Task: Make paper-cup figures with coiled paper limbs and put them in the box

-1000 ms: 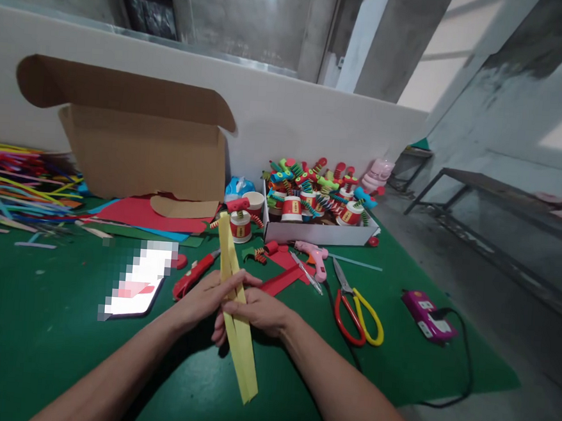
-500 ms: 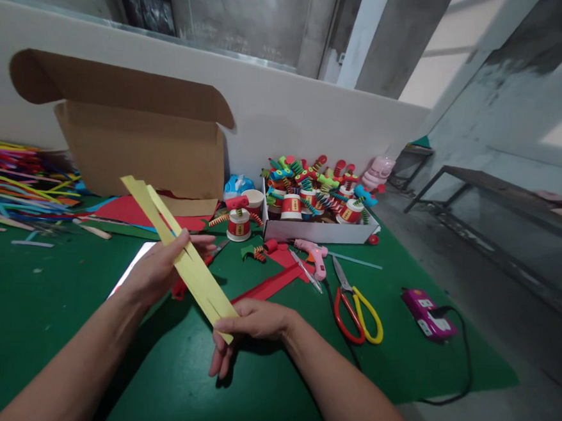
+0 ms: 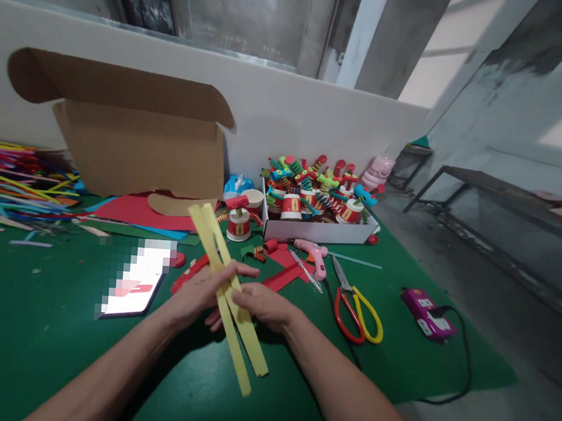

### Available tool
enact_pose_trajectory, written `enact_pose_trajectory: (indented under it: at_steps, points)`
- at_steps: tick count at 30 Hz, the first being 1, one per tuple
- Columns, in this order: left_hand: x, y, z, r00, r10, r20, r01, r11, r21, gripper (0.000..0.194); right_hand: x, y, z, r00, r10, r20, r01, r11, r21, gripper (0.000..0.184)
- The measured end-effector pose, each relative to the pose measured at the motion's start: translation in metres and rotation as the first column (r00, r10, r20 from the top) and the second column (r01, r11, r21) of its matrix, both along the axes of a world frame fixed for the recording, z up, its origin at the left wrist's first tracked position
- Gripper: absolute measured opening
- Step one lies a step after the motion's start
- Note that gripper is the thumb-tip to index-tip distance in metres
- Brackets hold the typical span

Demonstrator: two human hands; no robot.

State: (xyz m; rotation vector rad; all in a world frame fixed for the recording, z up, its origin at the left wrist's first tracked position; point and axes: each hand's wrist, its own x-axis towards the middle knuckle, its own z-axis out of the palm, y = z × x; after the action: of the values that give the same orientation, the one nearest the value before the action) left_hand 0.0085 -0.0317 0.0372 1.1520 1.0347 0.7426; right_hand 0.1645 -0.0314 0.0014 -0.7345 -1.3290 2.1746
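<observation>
Clock-face directions are referenced to the point where the hands meet, with 12 o'clock away from the body. The yellow strips (image 3: 249,340) are held between the two hands, above the green work surface (image 3: 191,393); their long axis is directed from 11 o'clock at the far end to 5 o'clock at the near end; the near ends are fanned apart, while the middle portions are gathered close together; the exact number of strips cannot be told.

The strips are met from 8 o'clock by the left hand (image 3: 193,297) and from 4 o'clock by the right hand (image 3: 267,306); both hands are in contact at mid-length, so neither is nearer. By the left hand the strips are clasped, with a finger laid across their upper face; by the right hand they are pinched under the thumb; the fingers beneath are partly hidden.

A red-handled tool (image 3: 188,274) is located at 10 o'clock, just beside the left hand; a phone (image 3: 136,277) is located at 9 o'clock; a paper-cup figure (image 3: 239,225) is located at 12 o'clock. A red paper strip (image 3: 283,279) is located at 2 o'clock, near the right hand; a pink glue gun (image 3: 314,254) is located beyond it; scissors (image 3: 347,289) are located at 3 o'clock.
</observation>
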Motion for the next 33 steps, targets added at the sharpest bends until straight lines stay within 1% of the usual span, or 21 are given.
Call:
enact_pose_trajectory:
  at_steps: [2,3,4,5,7,9,13,17,20,21,22,23,25,26,27,28,29,30,32,33]
  points:
    - [0.009,-0.006,-0.004,0.991,-0.114,-0.066,0.112,0.993,-0.031,0.063,-0.003,-0.003,-0.004,0.993,0.116,-0.028,-0.116,0.993,-0.018,0.062]
    - [0.012,-0.007,-0.005,0.983,-0.16,-0.087,0.156,0.987,-0.047,0.063,-0.003,-0.004,-0.007,0.987,0.153,-0.04,-0.154,0.987,-0.034,0.059]
    - [0.012,-0.007,-0.006,0.979,-0.182,-0.092,0.178,0.983,-0.054,0.063,-0.003,-0.005,-0.009,0.983,0.179,-0.049,-0.181,0.982,-0.053,0.058]
    - [0.012,-0.006,-0.006,0.98,-0.178,-0.085,0.174,0.984,-0.046,0.06,-0.002,-0.005,-0.011,0.979,0.198,-0.056,-0.202,0.977,-0.074,0.057]
    - [0.008,-0.002,-0.006,0.993,-0.105,-0.051,0.104,0.995,-0.007,0.054,-0.001,-0.004,-0.013,0.968,0.244,-0.058,-0.249,0.962,-0.115,0.057]
    - [0.001,0.004,-0.005,1.0,0.0,-0.014,0.001,1.0,0.017,0.049,0.0,-0.004,-0.013,0.95,0.306,-0.056,-0.311,0.94,-0.142,0.057]
    - [-0.013,0.014,0.003,0.985,0.158,0.066,-0.157,0.987,-0.02,0.047,0.0,-0.005,-0.015,0.899,0.428,-0.089,-0.437,0.881,-0.181,0.057]
    - [-0.031,0.025,0.01,0.94,0.301,0.161,-0.295,0.953,-0.062,0.043,0.0,-0.005,-0.021,0.854,0.509,-0.108,-0.52,0.822,-0.234,0.057]
    - [-0.047,0.036,0.012,0.876,0.414,0.247,-0.412,0.909,-0.065,0.039,0.001,-0.005,-0.02,0.803,0.587,-0.101,-0.591,0.763,-0.261,0.055]
    - [-0.052,0.039,0.012,0.851,0.446,0.278,-0.448,0.892,-0.06,0.039,0.002,-0.005,-0.018,0.803,0.589,-0.092,-0.59,0.765,-0.257,0.055]
    - [-0.056,0.041,0.011,0.834,0.461,0.303,-0.469,0.882,-0.05,0.038,0.003,-0.005,-0.016,0.825,0.56,-0.081,-0.561,0.791,-0.243,0.055]
    - [-0.058,0.042,0.01,0.833,0.454,0.318,-0.468,0.883,-0.036,0.035,0.003,-0.005,-0.013,0.865,0.496,-0.072,-0.499,0.838,-0.219,0.056]
    - [-0.057,0.041,0.008,0.87,0.384,0.309,-0.403,0.915,0.0,0.031,0.005,-0.005,-0.007,0.956,0.284,-0.065,-0.291,0.943,-0.159,0.056]
    - [-0.053,0.039,0.007,0.903,0.322,0.285,-0.341,0.94,0.017,0.031,0.005,-0.004,-0.005,0.982,0.179,-0.067,-0.187,0.973,-0.135,0.056]
    - [-0.048,0.035,0.006,0.934,0.252,0.252,-0.269,0.962,0.036,0.032,0.006,-0.004,-0.004,0.993,0.1,-0.067,-0.108,0.987,-0.119,0.055]
    - [-0.042,0.03,0.005,0.962,0.175,0.207,-0.191,0.98,0.056,0.035,0.006,-0.003,-0.003,0.996,0.063,-0.065,-0.07,0.991,-0.111,0.055]
    - [-0.036,0.025,0.005,0.984,0.094,0.153,-0.107,0.991,0.079,0.037,0.006,-0.003,-0.004,0.996,0.064,-0.061,-0.07,0.992,-0.109,0.055]
    - [-0.029,0.02,0.005,0.995,0.023,0.094,-0.033,0.994,0.103,0.038,0.005,-0.003,-0.005,0.994,0.097,-0.056,-0.103,0.988,-0.112,0.055]
    - [-0.018,0.011,0.005,0.996,-0.091,-0.019,0.093,0.988,0.126,0.037,0.004,-0.004,-0.007,0.975,0.218,-0.051,-0.223,0.966,-0.131,0.056]
    - [-0.014,0.008,0.004,0.991,-0.123,-0.053,0.129,0.983,0.13,0.036,0.003,-0.004,-0.009,0.959,0.279,-0.048,-0.283,0.949,-0.142,0.057]
